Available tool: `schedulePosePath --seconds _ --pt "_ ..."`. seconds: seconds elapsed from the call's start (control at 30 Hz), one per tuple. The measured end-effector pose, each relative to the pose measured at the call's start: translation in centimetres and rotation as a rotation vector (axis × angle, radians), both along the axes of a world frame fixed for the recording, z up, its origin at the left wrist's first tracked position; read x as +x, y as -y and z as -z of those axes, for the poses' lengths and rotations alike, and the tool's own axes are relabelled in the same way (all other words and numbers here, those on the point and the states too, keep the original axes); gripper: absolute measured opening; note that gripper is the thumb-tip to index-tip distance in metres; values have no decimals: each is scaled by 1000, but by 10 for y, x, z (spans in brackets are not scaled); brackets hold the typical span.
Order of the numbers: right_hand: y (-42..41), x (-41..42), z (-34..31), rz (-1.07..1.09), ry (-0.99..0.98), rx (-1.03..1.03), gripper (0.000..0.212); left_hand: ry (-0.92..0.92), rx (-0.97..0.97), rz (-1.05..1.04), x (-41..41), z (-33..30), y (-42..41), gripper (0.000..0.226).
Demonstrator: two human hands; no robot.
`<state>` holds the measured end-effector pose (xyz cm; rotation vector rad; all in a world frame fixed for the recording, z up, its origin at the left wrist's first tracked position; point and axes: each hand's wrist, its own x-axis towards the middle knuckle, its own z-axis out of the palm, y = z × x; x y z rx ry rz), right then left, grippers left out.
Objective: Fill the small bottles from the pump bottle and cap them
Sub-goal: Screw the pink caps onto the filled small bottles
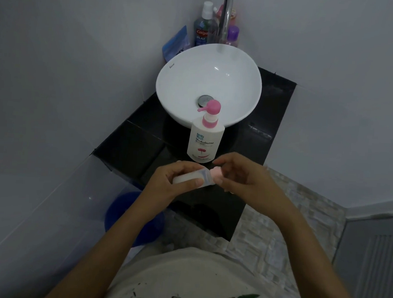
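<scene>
Black glossy tile counter [132, 143] in a grey-walled corner, w/ a round white ceramic basin [218, 65] on it and a chrome tap [226, 16] at the far side. White pump bottle [204, 140], pink pump head, stands upright at the near edge of the basin. Near that, above the counter's near part, left hand [173, 181] has fingers wrapped round a small clear plastic bottle [194, 177] lying sideways. Right hand [237, 173] pinches its pink cap [217, 174] w/ curled fingertips, at the bottle's right end.
</scene>
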<state>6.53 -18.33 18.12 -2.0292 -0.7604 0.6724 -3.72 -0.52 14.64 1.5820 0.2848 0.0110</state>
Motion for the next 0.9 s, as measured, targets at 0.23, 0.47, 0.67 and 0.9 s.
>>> schedulePosePath --seconds 0.23,0.47,0.67,0.9 --pt "-1 -10 6 75 21 -34 18 -32 -37 4 -7 0 5 37" --pt "0 -20 7 170 36 -68 40 -56 -27 19 -10 7 6 31" --pt "5 -22 12 94 60 -3 14 -59 -40 5 -12 8 6 32" --pt "5 -23 13 152 37 32 21 -58 -53 20 -11 7 8 35"
